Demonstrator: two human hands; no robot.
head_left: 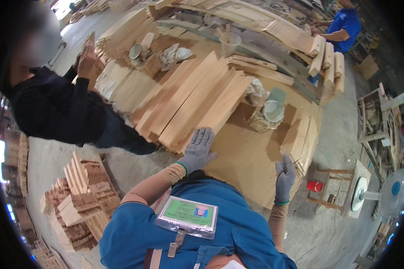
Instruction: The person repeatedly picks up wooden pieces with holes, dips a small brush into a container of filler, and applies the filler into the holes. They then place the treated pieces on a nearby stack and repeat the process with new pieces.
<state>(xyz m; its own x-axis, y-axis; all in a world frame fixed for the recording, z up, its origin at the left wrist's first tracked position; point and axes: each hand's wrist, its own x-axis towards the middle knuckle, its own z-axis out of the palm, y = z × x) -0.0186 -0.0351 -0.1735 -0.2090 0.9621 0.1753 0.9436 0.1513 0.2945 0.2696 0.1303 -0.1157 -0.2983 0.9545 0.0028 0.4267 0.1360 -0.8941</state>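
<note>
My left hand (pixel 197 150), in a grey glove with a green cuff, lies open with fingers together and stretched out. It rests at the near right end of a row of pale wooden boards (pixel 199 101) laid side by side on the work table. Out to the right, my right hand (pixel 284 181), in the same kind of glove, is closed on a thin stick (pixel 280 171); its full shape is too small to make out. Just beyond this hand lie several narrow wooden strips (pixel 298 136) along the table's right side.
A tub of whitish stuff (pixel 273 110) in a rough holder stands on the brown tabletop (pixel 238 152). Another person (pixel 58 105) in dark clothes handles wood at left; one in blue (pixel 345 27) works far right. Stacked wood (pixel 83 201) stands lower left, a fan (pixel 393 193) at right.
</note>
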